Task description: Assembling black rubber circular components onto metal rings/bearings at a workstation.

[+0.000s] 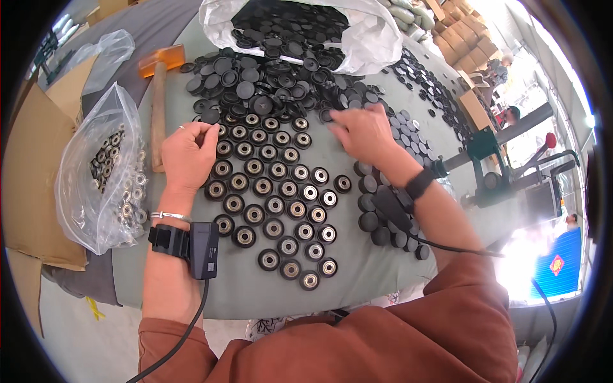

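Rows of black wheels (288,188) with metal bearings in their centres lie flat on the green-grey table cover. At the far left end of these rows is my left hand (188,154), its fingers pinched together beside a wheel; what they hold, if anything, is hidden. Over the far right side of the rows reaches my right hand (365,133), thumb and forefinger apart with nothing visible between them. Its fingertips are close to a black round cap (325,115) at the edge of a heap of loose black caps (255,83).
A white sack (370,41) of black parts spills out at the back. Left of my left hand are a mallet (158,108), a clear bag (96,210) of bearings and a cardboard box (38,172). A green hand press (488,153) and black discs (369,203) stand right.
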`<state>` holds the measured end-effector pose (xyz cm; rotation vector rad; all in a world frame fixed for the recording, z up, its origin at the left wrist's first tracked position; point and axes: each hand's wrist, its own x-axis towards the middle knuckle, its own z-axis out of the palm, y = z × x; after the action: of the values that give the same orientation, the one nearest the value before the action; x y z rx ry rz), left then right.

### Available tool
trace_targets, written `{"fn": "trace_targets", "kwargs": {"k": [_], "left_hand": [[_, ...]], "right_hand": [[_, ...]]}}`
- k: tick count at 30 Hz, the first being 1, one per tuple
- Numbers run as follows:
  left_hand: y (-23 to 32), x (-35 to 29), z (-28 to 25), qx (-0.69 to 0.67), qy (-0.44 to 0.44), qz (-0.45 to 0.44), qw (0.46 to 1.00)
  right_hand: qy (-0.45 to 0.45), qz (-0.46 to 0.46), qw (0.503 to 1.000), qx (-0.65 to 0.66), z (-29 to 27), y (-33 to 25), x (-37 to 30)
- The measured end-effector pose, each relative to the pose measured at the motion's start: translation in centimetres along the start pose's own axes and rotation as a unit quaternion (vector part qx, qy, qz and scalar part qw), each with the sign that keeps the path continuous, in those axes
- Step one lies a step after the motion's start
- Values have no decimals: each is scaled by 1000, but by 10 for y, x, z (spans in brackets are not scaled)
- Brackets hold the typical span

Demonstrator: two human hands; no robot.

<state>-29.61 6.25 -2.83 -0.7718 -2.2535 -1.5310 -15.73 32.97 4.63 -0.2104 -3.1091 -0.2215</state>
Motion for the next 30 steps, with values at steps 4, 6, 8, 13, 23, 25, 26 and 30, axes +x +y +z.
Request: {"fn": "trace_targets", "kwargs": {"k": [4, 6, 8, 13, 23, 25, 26, 30], "left_hand": [[2, 1, -3, 17, -21, -3, 1000], [-2, 1, -3, 34, -21, 1, 999], [-2, 3, -3, 49, -29, 3, 998], [2, 4, -2, 46, -8, 2, 999], [-8, 4, 1, 28, -16, -16, 999], [-7, 5, 1, 31, -13, -11, 999], [-6, 4, 0, 31, -15, -11, 999], [-4, 4, -1, 42, -29, -19, 998]], "right_hand": [[151, 99, 973, 147, 7, -23, 78], [125, 128, 972, 152, 15, -29, 112], [119, 152, 972, 133, 22, -30, 130], [180, 110, 968, 138, 18, -13, 123], [96, 29, 987, 129, 25, -23, -84], [131, -3, 989, 75, 27, -29, -99], [139, -30, 989, 31, 25, -34, -101], [145, -61, 987, -44, 27, -43, -113]]}}
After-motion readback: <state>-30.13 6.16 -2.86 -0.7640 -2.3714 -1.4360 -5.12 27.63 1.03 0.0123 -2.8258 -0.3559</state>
